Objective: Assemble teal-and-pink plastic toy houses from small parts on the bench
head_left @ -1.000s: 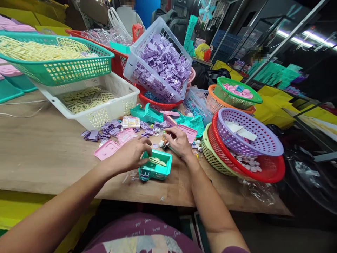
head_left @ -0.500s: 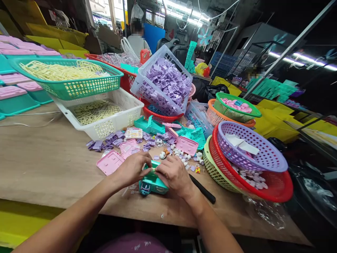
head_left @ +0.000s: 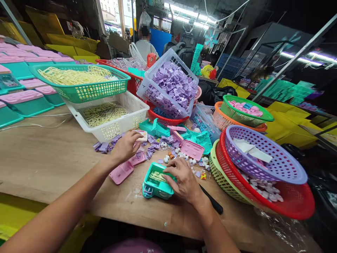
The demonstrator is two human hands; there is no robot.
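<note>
Left hand (head_left: 125,147): I am watching it hovering over the purple pieces (head_left: 104,146) with fingers curled, the fingertips touching a printed card (head_left: 142,135); I cannot tell whether it is gripping anything.
Card print: showing too small for me to read.
Pink lid (head_left: 121,172): lying flat just left of the box.
Teal box (head_left: 154,184): sitting open near the table (head_left: 52,158) edge.
Right hand (head_left: 185,181): closing over the box's right end, gripping it.

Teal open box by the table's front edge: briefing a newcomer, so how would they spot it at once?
On the wooden table, left of the stacked round baskets, the teal box lies nearest the front edge under the right hand. Unlike the teal parts farther back, it holds a cream insert.
</note>
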